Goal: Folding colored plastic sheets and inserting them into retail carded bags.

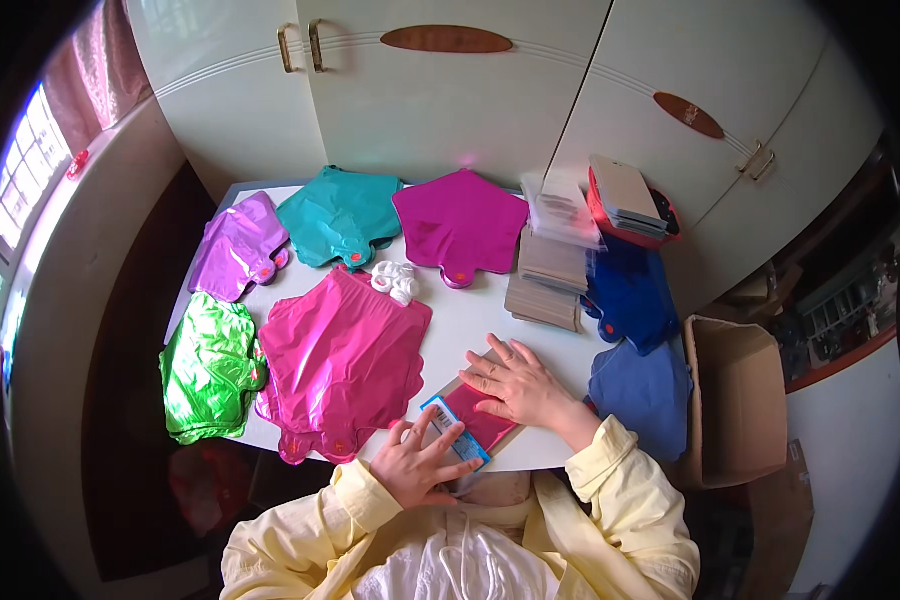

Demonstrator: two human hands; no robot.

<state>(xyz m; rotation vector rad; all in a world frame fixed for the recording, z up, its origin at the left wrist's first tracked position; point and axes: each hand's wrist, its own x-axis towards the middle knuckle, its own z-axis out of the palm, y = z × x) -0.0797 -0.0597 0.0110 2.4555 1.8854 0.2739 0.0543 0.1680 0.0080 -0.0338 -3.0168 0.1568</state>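
Note:
A folded pink foil sheet (477, 413) lies on a brown card at the table's near edge. My right hand (523, 387) rests flat over its far end, fingers stretched. On the near end is a blue-edged label card (454, 432) with a barcode. My left hand (420, 463) lies across that card with its fingers spread. Just left of my hands, a pile of flat pink foil balloons (345, 355) with rounded tabs takes up much of the tabletop. Whether the foil is sealed in a clear sleeve is too small to tell.
Purple (240, 245), teal (338, 215), magenta (460, 220) and green foil balloons (208, 368) ring the white table, with white ribbon rolls (397, 281) between. Rightward are stacked brown cards (545, 302), clear bags (562, 208), a red basket (600, 205), blue foil pieces (642, 395) and a cardboard box (735, 400).

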